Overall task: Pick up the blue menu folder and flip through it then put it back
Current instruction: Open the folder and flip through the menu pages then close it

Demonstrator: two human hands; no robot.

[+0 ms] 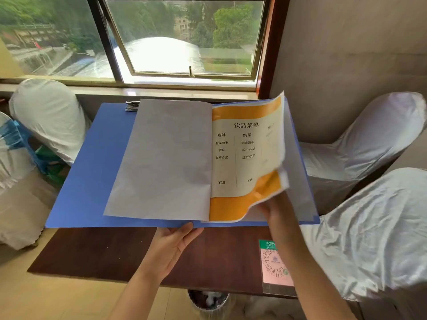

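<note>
The blue menu folder (92, 167) lies open and is held up above the dark wooden table (111, 252). My left hand (173, 245) supports it from beneath at the spine's near edge. A blank white page (161, 160) rests flat on the left half. On the right, an orange-and-cream drinks menu page (245, 158) curls upward, its lower right corner pinched in my right hand (275, 211). A metal clip (132, 106) sits at the folder's top left.
White-covered chairs stand at the left (48, 116) and right (369, 144), with another at the near right (374, 229). A QR-code sticker (275, 264) is on the table's right corner. A bin (208, 301) sits under the table. The window (184, 40) is straight ahead.
</note>
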